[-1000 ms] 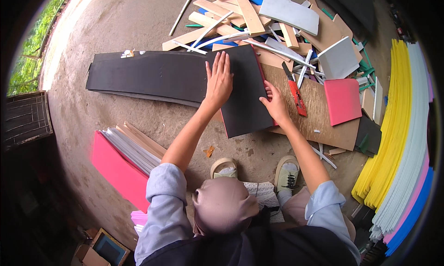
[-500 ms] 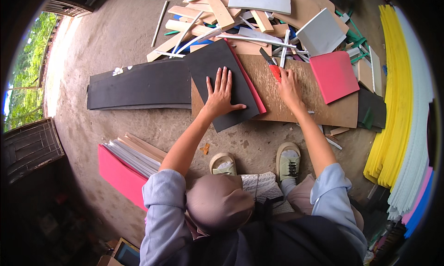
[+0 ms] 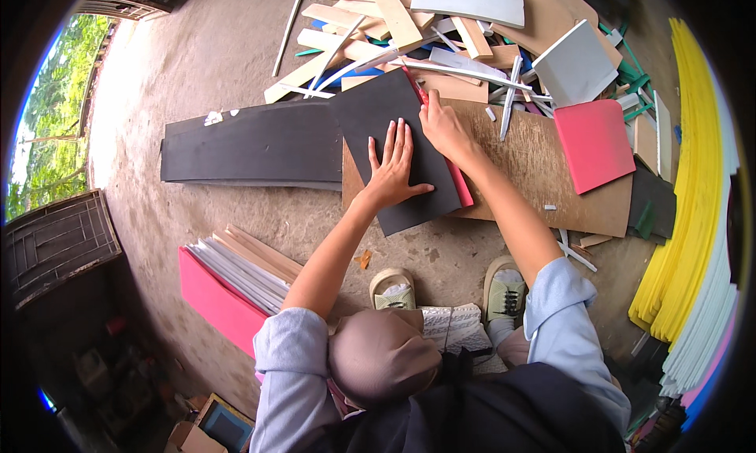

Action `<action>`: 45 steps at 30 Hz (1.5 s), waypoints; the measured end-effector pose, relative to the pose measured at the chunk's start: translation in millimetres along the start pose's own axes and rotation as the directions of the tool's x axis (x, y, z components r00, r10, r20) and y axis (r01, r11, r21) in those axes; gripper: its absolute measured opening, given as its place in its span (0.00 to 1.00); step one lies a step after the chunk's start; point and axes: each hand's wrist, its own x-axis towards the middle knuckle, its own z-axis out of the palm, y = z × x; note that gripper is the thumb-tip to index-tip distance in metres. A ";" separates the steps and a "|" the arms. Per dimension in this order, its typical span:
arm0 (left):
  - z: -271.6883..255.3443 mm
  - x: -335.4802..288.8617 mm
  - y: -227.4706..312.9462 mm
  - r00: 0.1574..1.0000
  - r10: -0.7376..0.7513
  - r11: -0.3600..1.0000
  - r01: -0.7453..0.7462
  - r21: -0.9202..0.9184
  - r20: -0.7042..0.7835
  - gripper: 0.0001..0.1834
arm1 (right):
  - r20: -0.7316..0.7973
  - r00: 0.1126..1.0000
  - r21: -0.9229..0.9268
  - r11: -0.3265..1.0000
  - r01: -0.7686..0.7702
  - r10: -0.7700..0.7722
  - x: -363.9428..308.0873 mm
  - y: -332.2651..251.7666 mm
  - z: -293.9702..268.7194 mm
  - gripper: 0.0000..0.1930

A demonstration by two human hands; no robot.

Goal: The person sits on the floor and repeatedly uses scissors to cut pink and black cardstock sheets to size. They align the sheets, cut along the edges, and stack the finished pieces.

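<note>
My left hand (image 3: 391, 169) lies flat, fingers stretched out, on a black foam sheet (image 3: 405, 205). Beneath that sheet is a red foam sheet (image 3: 463, 187), showing as a strip along the right edge. My right hand (image 3: 446, 128) is closed round the red handle of a utility knife (image 3: 423, 95) at the black sheet's upper right edge; the blade is mostly hidden. Both sheets rest on a worn brown board (image 3: 520, 157). At the board's right end lies a red foam block (image 3: 594, 146).
Beyond the board is a heap of beige and white foam offcuts (image 3: 398, 16). Long black sheets (image 3: 252, 146) extend to the left. A stack with a red outer sheet (image 3: 220, 295) stands nearer on the left. Tall yellow sheets (image 3: 689, 209) line the right side.
My right hand has moved left with the knife, from above the bare board to the black sheet's edge. The left hand stays flat on the sheet. The whole view has shifted slightly.
</note>
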 end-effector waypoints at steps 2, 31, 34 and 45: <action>0.5 1.7 1.2 1.000 0.011 1.000 -0.010 0.013 -0.019 0.64 | -0.044 0.999 -0.075 0.997 0.000 -0.003 10.9 0.7 3.6 0.19; 10.3 5.2 3.5 0.996 -0.080 0.995 0.083 0.062 -0.043 0.68 | 0.223 0.958 -0.271 0.955 -0.119 0.182 -114.9 9.2 -18.8 0.12; 12.3 5.9 3.4 0.996 -0.087 0.993 0.089 0.075 -0.030 0.68 | 0.244 0.950 -0.253 0.959 -0.129 0.193 -171.5 16.9 -27.8 0.10; 11.7 9.4 9.1 0.991 -0.135 0.986 0.133 0.101 0.016 0.69 | 0.248 0.925 -0.241 0.943 -0.229 0.288 -244.3 40.3 -12.5 0.10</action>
